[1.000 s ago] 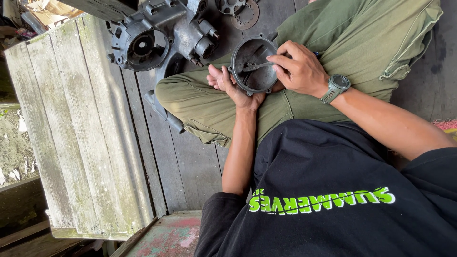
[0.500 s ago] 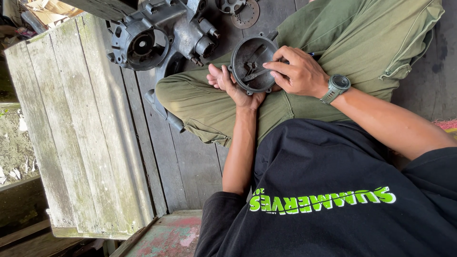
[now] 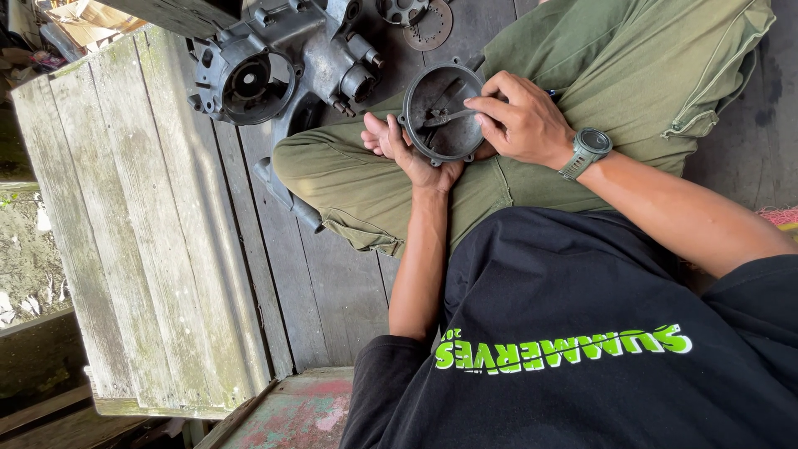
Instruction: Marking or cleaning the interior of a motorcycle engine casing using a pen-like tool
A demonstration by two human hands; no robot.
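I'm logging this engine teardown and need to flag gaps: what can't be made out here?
Head view only:
- Underside of the round cover: it faces away, resting on the left hand.
- Tip of the thin tool under the right hand: too small.
- Engine casing: cut off by the top edge.

Matt dark metal round cover (image 3: 440,112), rough weathered wood planks (image 3: 133,241), green cloth trousers (image 3: 615,75).

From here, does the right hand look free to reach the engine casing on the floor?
Probably not straight away: the right hand holds a thin tool inside the round cover, which lies between it and the engine casing.
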